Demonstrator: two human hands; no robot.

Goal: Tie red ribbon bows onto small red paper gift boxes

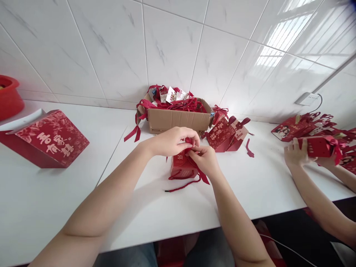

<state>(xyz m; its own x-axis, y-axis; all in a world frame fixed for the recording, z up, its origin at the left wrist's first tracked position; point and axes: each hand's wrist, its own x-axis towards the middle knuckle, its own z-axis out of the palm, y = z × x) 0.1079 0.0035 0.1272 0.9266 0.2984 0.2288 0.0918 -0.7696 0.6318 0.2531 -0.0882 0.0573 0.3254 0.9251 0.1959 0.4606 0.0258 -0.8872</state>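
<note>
White counter (278, 178) under a white tiled wall (111, 48). Small red gift box (180, 167) stands mid-counter w/ gold print on its side, ribbon (201, 176) trailing at its right. Left hand (172, 141) & right hand (204, 157) both pinch the ribbon at the box top, hiding it. Cardboard box (178, 120) of ribbons sits just behind. Big red box (52, 139) far left. At right, another person's hand (296, 152) grips a red box.
</note>
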